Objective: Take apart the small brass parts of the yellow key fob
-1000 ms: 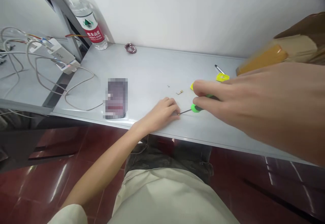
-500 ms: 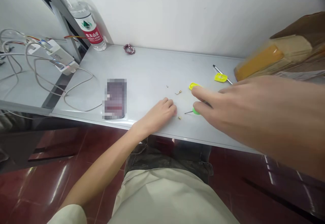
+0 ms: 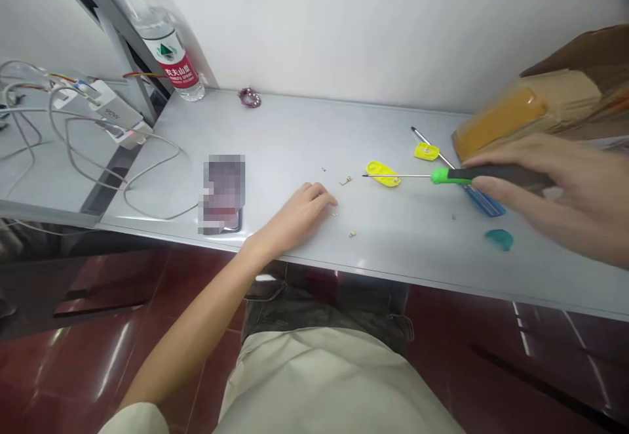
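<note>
Along the grey table (image 3: 295,129), my right hand (image 3: 574,204) grasps the black-and-green screwdriver (image 3: 441,176) by its handle, its shaft level above the larger yellow piece (image 3: 382,173); I cannot tell whether they touch. My left hand (image 3: 302,217) rests on the tabletop, fingers loosely bent; whether they pinch anything, I cannot tell. Beneath my tool's handle lies a blue-handled screwdriver (image 3: 484,202), with the smaller yellow piece (image 3: 426,151) across its shaft. A tiny brass bit (image 3: 335,214) sits just beside my left fingertips.

The adapter (image 3: 114,109) reads "90W", the bottle (image 3: 158,31) "农夫山泉".
</note>
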`<state>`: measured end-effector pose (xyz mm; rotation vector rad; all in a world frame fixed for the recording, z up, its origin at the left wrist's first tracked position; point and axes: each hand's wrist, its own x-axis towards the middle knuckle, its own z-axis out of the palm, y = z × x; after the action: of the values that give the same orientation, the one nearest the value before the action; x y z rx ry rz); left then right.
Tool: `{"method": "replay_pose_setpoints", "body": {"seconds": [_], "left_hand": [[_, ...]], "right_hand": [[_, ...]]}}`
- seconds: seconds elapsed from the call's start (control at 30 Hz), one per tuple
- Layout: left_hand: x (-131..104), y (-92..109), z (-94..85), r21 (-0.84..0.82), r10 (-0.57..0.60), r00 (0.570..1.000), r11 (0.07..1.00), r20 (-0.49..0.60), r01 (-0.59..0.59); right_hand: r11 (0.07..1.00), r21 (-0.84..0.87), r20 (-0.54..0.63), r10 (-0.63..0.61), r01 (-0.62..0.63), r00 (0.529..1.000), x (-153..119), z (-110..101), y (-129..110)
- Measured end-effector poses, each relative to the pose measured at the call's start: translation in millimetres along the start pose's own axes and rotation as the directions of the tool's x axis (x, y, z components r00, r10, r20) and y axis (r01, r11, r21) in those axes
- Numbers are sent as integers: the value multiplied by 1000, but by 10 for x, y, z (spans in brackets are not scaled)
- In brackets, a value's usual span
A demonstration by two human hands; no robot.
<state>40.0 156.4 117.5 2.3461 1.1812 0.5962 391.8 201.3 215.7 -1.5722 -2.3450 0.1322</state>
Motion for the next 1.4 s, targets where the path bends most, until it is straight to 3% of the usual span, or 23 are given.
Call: {"method": "replay_pose_setpoints", "body": {"seconds": [0.03,0.1,0.13,0.23,0.33,0.47,0.57,0.7,0.97,1.17,1.4], "left_hand": [[-24,40,-3,3,2,1000,1000,-11,-1],[-53,135,11,-3,35,999,999,36,-35],[-53,180,28,-8,63,996,998,67,-62],[-5,270,101,-21,100,989,995,112,-98],[73,296,152,-28,85,990,996,113,-82],[131,311,156,-17,48,989,999,137,-46],[127,321,164,2,10,992,1000,123,-10],[84,303,190,12,-56,996,998,65,56],[0,62,71,-59,-124,981,991,-147,116],[36,-29,38,-19,-86,996,996,-25,85],[90,-47,14,92,29,997,995,77,-36]], "right_hand": [[999,41,7,-6,6,1000,-132,114,-69],[984,113,-98,145,-134,985,-392,398,-163],[978,154,-128,165,-145,978,-503,552,-184],[982,166,-276,137,-93,951,-700,948,-163],[991,130,-253,75,-43,965,-730,1129,-163],[988,136,-272,113,-78,956,-693,1126,-495],[988,143,-183,-34,61,982,-648,1138,-860],[911,388,-8,-150,141,989,-541,1262,-1102],[885,449,-33,-118,120,992,-428,1429,-1079],[898,428,-50,-93,105,994,-368,1434,-1062],[915,386,10,-131,117,991,-246,1415,-1025]]}}
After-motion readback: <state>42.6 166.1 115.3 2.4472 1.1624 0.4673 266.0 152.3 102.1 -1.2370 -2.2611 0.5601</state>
